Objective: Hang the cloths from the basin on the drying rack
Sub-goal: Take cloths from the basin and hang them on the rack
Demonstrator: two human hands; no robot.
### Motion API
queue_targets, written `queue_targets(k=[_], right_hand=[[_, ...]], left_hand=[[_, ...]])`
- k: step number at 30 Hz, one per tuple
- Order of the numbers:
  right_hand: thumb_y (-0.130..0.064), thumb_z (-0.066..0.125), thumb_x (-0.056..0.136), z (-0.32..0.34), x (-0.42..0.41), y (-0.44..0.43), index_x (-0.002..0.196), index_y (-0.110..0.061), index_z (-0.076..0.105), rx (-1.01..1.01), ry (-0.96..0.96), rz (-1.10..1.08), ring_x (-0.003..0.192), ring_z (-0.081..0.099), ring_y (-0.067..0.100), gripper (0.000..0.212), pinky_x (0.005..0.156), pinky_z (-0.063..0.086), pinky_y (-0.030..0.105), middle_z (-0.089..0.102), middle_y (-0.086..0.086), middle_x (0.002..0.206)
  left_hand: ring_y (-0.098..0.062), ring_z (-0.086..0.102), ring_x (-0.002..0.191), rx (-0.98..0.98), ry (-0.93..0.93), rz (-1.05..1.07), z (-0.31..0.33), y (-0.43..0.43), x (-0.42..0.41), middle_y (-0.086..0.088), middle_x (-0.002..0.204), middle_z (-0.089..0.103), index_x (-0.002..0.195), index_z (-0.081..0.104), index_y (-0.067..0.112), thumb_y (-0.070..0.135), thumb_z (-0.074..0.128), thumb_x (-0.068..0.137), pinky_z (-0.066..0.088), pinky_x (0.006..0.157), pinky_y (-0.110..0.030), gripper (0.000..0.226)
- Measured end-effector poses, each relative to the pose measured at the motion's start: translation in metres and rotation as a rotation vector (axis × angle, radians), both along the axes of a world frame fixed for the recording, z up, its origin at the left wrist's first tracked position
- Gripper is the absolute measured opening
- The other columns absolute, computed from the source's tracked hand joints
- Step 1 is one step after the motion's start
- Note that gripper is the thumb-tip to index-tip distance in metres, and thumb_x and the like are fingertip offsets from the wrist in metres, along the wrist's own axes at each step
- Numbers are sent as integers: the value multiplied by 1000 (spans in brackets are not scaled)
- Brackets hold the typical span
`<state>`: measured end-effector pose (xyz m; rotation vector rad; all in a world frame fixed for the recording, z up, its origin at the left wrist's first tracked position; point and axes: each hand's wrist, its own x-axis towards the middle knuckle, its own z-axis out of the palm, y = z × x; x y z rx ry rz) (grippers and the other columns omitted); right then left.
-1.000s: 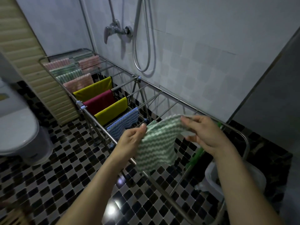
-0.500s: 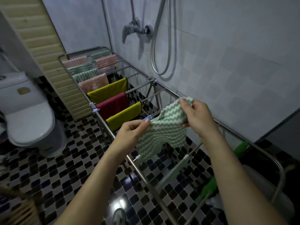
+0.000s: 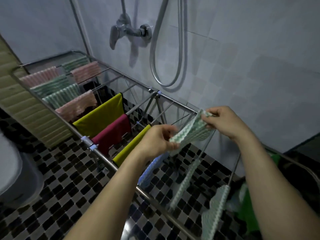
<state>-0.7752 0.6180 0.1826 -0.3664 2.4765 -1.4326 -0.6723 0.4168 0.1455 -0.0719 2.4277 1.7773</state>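
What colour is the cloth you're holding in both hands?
Green and white zigzag stripes on the cloth, held between the left hand and right hand; the head view shows it.

On the drying rack point(image 3: 90, 144), hung cloths point(image 3: 99, 116) fill the left rods; bare rods point(image 3: 138, 106) along the far side leave room.

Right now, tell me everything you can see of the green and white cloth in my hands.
The cloth is small, with green and white wavy stripes, and looks soft and fluffy. It is stretched at a slope above the rack. The left hand pinches its near, lower end, and the right hand pinches its far, higher end by the wall-side rail. It is not yet draped.
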Motion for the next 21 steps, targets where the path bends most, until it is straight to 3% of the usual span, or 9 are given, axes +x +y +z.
queue_targets(k=[2, 4, 8, 12, 18, 21], right_hand=[[-8, 58, 94, -9, -9, -3, 76, -25, 66, -11, 7, -48, 70, 60, 7, 26, 71, 56, 19, 63, -7, 73], [-9, 60, 93, -19, -20, -3, 74, -25, 66, -14, 33, -113, 68, 58, 9, 25, 70, 55, 22, 61, -6, 70], [-10, 70, 86, -40, -45, 1, 84, -15, 72, -33, 63, -259, 65, 60, 13, 5, 71, 57, 29, 65, -4, 71], [-19, 78, 78, -63, -74, -3, 74, -27, 70, 29, 69, -325, 71, 67, 20, 12, 79, 59, 44, 69, -2, 74], [-25, 74, 75, -104, -128, -30, 77, -29, 68, 96, 35, -262, 87, 69, 32, 8, 81, 57, 52, 68, 5, 84], [-24, 72, 81, -116, -143, -49, 96, -17, 70, 102, 41, -241, 88, 67, 26, 16, 85, 56, 40, 66, 6, 90]], left_hand=[[-4, 63, 65, -9, 21, -18, -12, 1, -13, 1, 76, 69, 96, 71, 10, 8, 73, 83, 53, 65, -24, 14], [-11, 65, 68, 7, 29, 23, -25, 3, -27, -4, 77, 72, 89, 70, 8, 15, 70, 88, 55, 69, -35, 7], [-12, 61, 66, 30, -11, 72, -39, 11, -48, -1, 72, 67, 84, 69, 9, 24, 59, 96, 54, 69, -38, 21], [-14, 55, 63, 54, -68, 138, -53, 11, -72, 2, 65, 60, 76, 67, 13, 28, 51, 100, 49, 64, -36, 32], [-27, 63, 73, 135, -240, 338, -92, 2, -110, -16, 82, 64, 90, 64, 4, 28, 48, 100, 58, 71, -48, 30], [-28, 60, 74, 233, -304, 475, -106, -3, -121, -16, 83, 63, 94, 62, -2, 27, 49, 100, 56, 75, -52, 32]])
